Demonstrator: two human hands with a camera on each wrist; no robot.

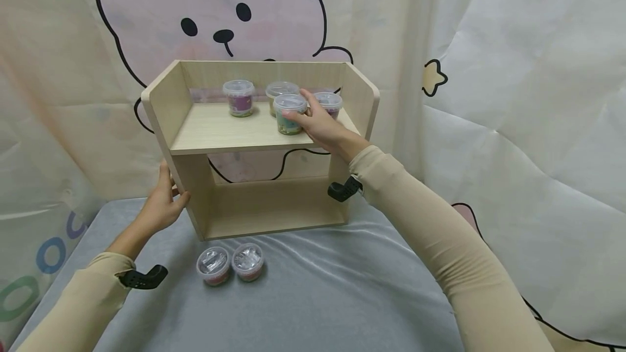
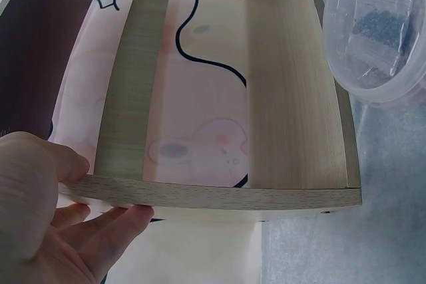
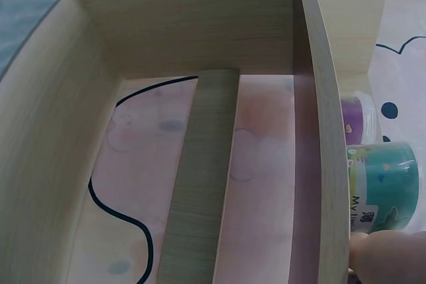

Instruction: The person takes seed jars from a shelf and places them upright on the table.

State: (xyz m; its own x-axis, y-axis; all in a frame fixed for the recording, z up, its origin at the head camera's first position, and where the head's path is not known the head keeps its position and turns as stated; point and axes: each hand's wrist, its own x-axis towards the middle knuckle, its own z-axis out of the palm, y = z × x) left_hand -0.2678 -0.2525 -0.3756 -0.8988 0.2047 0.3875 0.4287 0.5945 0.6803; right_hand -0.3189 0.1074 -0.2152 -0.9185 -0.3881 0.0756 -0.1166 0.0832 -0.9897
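Note:
A two-tier wooden shelf (image 1: 210, 137) stands on the table. My left hand (image 1: 163, 202) grips the edge of its left side panel; in the left wrist view the thumb (image 2: 66, 164) is on one face and the fingers (image 2: 110, 237) on the other. On the upper tier, my right hand (image 1: 325, 126) holds a small lidded tub with a teal label (image 1: 289, 121), thumb and fingers about its sides. Only part of that hand (image 3: 393, 257) shows in the right wrist view. A clear-lidded tub (image 1: 281, 89) stands partly hidden behind the teal one, and another tub (image 1: 329, 101) is right of it.
A purple-labelled tub (image 1: 240, 103) stands further left on the upper tier. Two lidded tubs (image 1: 213, 266) with clear packets under their lids sit side by side on the grey-blue cloth (image 1: 332, 297) in front of the shelf. Printed curtains (image 1: 528, 124) hang behind and at the sides.

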